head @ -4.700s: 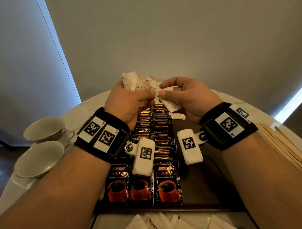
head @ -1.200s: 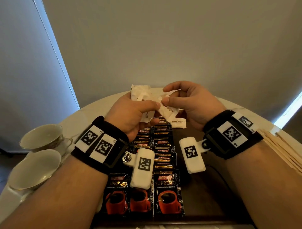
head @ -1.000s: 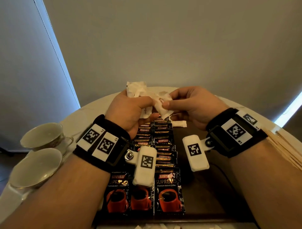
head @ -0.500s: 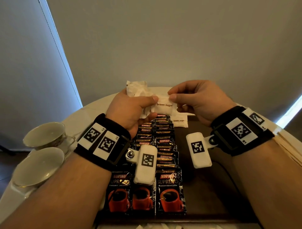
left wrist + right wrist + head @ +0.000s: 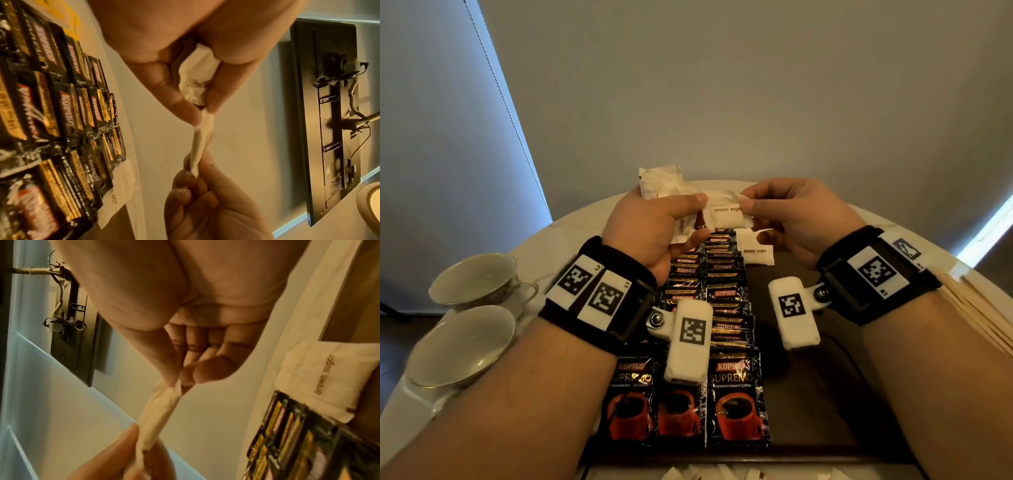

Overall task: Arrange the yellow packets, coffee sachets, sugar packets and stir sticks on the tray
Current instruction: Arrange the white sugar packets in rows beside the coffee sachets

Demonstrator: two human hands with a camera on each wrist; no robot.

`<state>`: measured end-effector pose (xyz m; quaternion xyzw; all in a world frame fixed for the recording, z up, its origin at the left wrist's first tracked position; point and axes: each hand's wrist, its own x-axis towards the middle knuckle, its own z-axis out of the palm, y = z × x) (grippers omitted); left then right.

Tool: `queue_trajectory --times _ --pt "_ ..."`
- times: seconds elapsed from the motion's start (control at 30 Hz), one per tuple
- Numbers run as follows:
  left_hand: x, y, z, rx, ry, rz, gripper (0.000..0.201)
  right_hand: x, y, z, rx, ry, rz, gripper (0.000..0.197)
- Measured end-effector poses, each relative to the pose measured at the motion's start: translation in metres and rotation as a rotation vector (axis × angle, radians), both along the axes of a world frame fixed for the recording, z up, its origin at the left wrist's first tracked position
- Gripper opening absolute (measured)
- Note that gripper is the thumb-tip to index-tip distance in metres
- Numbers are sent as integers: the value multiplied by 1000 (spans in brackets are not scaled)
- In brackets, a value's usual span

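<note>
Overhead, a brown sugar packet is pinched at opposite ends by the left hand and the right hand, above rows of coffee sachets on the dark tray; a second sugar packet lies on the tray, with two cups and stir sticks seen on the tabletop. Only from the left wrist are more crumpled packets seen clutched in that palm, and a yellow packet beyond the sachets. From the right wrist, the remaining fingers are shown curled.

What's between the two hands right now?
One brown sugar packet, pinched at its ends by the left hand and right hand; clearest in the head view.
</note>
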<state>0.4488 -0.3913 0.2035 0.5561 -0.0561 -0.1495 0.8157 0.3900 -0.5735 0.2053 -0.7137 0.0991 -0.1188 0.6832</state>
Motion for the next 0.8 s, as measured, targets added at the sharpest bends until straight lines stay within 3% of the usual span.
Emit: queue_trajectory --times 0.2,0.33,0.8 --pt "4 4 2 5 10 15 35 14 -36 -31 -131 318 -274 15" --pt "4 6 5 -4 15 9 32 15 -42 -41 -136 483 -293 21" --pt "2 6 8 4 6 28 35 13 -35 -47 -147 501 -271 17"
